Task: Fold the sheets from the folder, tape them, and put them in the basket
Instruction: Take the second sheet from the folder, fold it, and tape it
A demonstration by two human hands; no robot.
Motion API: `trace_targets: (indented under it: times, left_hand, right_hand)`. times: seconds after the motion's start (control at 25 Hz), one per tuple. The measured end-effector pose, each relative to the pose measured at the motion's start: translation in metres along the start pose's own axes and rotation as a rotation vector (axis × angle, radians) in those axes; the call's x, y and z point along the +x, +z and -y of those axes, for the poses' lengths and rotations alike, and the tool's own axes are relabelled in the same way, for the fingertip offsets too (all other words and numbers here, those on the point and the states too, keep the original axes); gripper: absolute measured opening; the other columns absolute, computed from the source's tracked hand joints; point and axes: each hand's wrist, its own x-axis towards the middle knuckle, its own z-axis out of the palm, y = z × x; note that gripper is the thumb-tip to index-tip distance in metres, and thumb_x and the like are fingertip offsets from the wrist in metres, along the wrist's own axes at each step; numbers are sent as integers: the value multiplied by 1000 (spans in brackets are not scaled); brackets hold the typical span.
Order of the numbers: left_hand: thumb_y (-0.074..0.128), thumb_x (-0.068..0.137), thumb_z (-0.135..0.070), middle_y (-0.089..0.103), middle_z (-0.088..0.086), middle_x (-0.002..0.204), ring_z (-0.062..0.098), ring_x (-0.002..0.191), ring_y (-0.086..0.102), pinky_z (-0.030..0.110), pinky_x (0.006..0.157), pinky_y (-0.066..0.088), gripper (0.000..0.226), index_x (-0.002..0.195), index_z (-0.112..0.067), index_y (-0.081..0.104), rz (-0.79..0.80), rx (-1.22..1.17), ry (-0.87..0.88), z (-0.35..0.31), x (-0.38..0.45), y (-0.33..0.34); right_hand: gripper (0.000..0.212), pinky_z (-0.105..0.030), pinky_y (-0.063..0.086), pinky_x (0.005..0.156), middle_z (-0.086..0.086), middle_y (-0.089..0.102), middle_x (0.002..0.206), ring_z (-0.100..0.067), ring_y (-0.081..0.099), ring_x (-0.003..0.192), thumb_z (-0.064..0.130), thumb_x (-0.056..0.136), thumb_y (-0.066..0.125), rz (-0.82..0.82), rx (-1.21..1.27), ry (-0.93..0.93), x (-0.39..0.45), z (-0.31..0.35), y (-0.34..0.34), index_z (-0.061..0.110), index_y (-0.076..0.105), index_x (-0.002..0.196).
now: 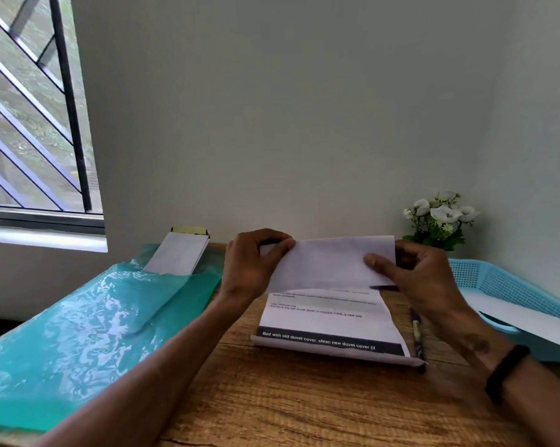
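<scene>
A white printed sheet lies on the wooden table, its far part lifted and bent back toward me. My left hand pinches the raised left corner. My right hand grips the raised right edge, thumb on the paper. A green plastic folder lies at the left with white sheets sticking out of its far end. The light blue basket stands at the right and holds a white paper.
A pen lies on the table just right of the sheet. A pot of white flowers stands against the wall at the back right. A barred window is at the far left.
</scene>
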Motion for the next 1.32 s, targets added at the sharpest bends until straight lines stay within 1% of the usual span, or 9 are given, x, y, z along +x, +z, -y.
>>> trace_targets:
  times: [0.08,0.2,0.28,0.44,0.56,0.76,0.92,1.08,1.32]
  left_hand:
    - [84,85,-31,80,-10,90,5,83,74,20,71,57,14,94,-20,84,-2,-187,-178,1,0,3]
    - [83,86,-31,76,-11,81,-4,70,69,10,64,51,18,98,-18,82,-114,-255,-269,3,6,-1]
    - [76,93,-33,78,-9,88,-2,79,71,15,78,52,16,103,-20,80,-264,-62,-278,16,12,-12]
    - [62,100,-39,74,-2,122,23,117,60,33,96,39,27,123,-28,72,-425,317,-434,48,20,-36]
    - [56,100,-43,62,9,140,33,134,47,51,115,32,41,134,-23,61,-215,514,-614,71,44,-62]
    - [43,103,-52,54,17,145,41,144,34,73,120,8,52,126,-9,61,63,736,-803,120,46,-109]
    - [38,104,-43,55,17,142,39,144,36,78,116,0,46,123,-9,64,14,735,-754,136,33,-113]
    - [52,100,-40,57,15,141,38,143,38,72,120,2,39,129,-15,56,-111,640,-753,138,32,-115]
    - [65,97,-35,69,9,121,35,132,50,66,119,17,17,110,-24,69,-339,508,-684,140,34,-120]
  right_hand:
    - [24,-28,64,60,-8,82,92,-21,80,81,5,82,81,102,155,163,0,-3,4,9,75,105]
    - [26,-30,65,59,-12,81,95,-29,80,83,4,81,78,149,172,262,0,-15,12,9,73,106]
    - [31,-34,67,67,-14,81,102,-32,80,89,7,80,78,146,206,335,-2,-26,15,8,73,111]
    - [32,-38,66,76,-15,80,108,-35,79,95,6,84,75,197,250,403,-8,-36,19,3,72,116]
    - [36,-39,66,77,-15,80,107,-33,79,94,10,79,78,212,208,391,-6,-41,21,3,73,114]
    - [46,-56,51,104,-16,80,109,-37,78,99,14,72,85,223,184,443,1,-55,19,2,74,114]
    - [40,-46,65,77,-18,80,107,-33,79,92,5,74,79,210,238,432,4,-54,22,-1,73,113]
    - [37,-46,63,80,-17,79,109,-34,78,98,4,77,78,218,250,433,3,-58,23,-2,74,114]
    - [44,-39,66,73,-18,79,109,-34,79,94,3,73,79,190,258,469,3,-57,23,-4,71,115]
